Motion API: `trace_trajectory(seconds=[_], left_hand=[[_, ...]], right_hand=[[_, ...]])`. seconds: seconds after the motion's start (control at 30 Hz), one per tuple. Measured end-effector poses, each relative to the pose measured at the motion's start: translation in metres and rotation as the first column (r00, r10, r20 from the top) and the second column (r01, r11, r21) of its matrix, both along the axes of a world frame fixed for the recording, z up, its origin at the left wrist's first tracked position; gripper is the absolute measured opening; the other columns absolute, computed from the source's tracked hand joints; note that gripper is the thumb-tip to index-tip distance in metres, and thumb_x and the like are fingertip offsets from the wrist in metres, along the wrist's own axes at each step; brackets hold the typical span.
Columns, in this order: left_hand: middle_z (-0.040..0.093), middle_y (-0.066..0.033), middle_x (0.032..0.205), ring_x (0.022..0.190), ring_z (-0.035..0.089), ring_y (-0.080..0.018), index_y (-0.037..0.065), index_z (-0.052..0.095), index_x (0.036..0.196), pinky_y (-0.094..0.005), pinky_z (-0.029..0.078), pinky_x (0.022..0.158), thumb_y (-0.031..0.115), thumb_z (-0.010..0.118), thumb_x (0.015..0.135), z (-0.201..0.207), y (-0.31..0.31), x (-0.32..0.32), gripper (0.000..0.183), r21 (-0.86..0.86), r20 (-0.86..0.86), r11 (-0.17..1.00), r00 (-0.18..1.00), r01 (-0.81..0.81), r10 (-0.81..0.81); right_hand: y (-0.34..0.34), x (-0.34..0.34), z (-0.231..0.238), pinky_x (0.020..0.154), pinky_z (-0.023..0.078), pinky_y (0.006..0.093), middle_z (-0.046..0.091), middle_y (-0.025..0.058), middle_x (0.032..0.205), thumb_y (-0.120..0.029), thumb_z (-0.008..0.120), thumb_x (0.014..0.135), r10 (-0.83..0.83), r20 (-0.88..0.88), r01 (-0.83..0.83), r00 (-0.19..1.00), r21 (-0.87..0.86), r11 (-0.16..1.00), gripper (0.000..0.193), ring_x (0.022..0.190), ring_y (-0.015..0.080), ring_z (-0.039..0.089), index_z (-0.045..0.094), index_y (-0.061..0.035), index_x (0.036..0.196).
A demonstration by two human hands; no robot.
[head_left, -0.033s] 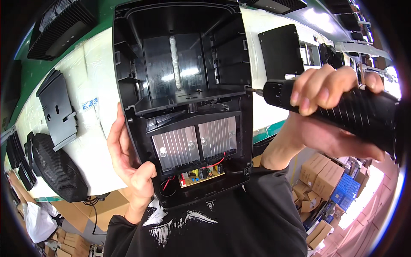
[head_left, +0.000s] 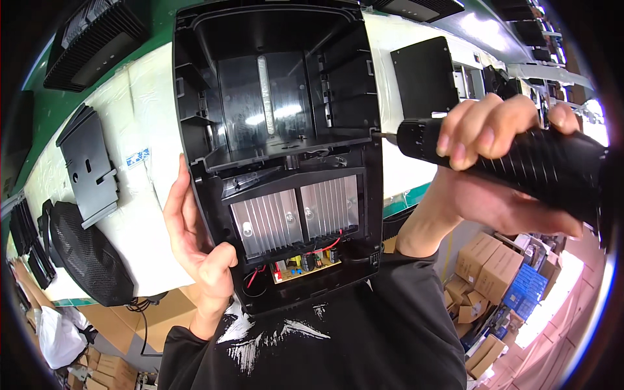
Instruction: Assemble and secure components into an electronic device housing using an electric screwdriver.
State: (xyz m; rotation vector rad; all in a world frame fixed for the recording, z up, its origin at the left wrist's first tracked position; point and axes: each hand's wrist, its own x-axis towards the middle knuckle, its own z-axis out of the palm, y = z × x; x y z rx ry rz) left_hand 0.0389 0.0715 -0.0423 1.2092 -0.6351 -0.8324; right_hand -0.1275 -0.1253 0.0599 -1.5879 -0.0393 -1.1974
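A long black plastic housing [head_left: 286, 169] stands tilted up in front of me. Two finned metal plates [head_left: 266, 224] sit behind a frame in its lower half. Below them a small circuit board [head_left: 305, 266] shows, with red wires beside it. My left hand [head_left: 205, 240] grips the housing's left side, thumb folded over the front and fingers behind the edge. In my right hand [head_left: 497, 156] is a black electric screwdriver [head_left: 422, 143], held level. Its thin bit points left and meets the housing's right side wall. Whether a screw sits at the tip is too small to tell.
On the white-covered bench [head_left: 146, 188] lie a flat black panel [head_left: 91, 175] and a black mesh cover [head_left: 88, 253]. A dark rectangular plate [head_left: 426, 75] lies beyond the housing. Cardboard boxes [head_left: 491, 260] and a blue crate [head_left: 523, 289] are stacked on the floor at right.
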Motion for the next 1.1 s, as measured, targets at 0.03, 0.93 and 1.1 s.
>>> trace_trajectory(seconds=[0.03, 0.93, 1.1], left_hand=[[0.021, -0.0225, 0.147, 0.136, 0.023, -0.0296, -0.004, 0.025, 0.137, -0.0369, 0.017, 0.111, -0.001, 0.042, 0.048, 0.001, 0.000, 0.001, 0.090, -0.009, 0.007, 1.000, 1.000, -0.002, 0.002], [0.046, -0.0147, 0.133, 0.128, 0.039, -0.0199, 0.000, 0.037, 0.135, -0.0269, 0.024, 0.105, -0.008, 0.035, 0.045, 0.057, -0.097, 0.081, 0.090, 0.430, 0.114, 0.534, 0.544, 0.728, -0.832], [0.048, -0.0151, 0.131, 0.126, 0.041, -0.0209, -0.001, 0.038, 0.134, -0.0271, 0.023, 0.106, -0.005, 0.036, 0.045, 0.056, -0.102, 0.081, 0.089, 0.426, 0.127, 0.488, 0.484, 0.762, -0.866]], right_hand=[[-0.003, -0.003, 0.001, 0.044, 0.043, 0.0301, 0.051, 0.0086, 0.076, -0.078, 0.043, 0.073, 0.054, -0.022, -0.054, 0.998, -0.002, 0.999, 0.086, 0.052, 0.0170, 0.050, 0.036, -0.0086, 0.123], [-0.025, -0.223, 0.018, 0.055, 0.041, 0.0352, 0.052, 0.0110, 0.067, -0.087, 0.023, 0.069, -0.737, 0.182, 0.753, 0.651, -0.036, 0.657, 0.092, 0.054, 0.0232, 0.050, 0.053, -0.0026, 0.090], [-0.067, -0.208, 0.040, 0.054, 0.040, 0.0337, 0.051, 0.0096, 0.068, -0.081, 0.034, 0.073, -0.579, -0.018, 0.578, 0.815, -0.042, 0.815, 0.083, 0.054, 0.0197, 0.048, 0.049, -0.0071, 0.107]])
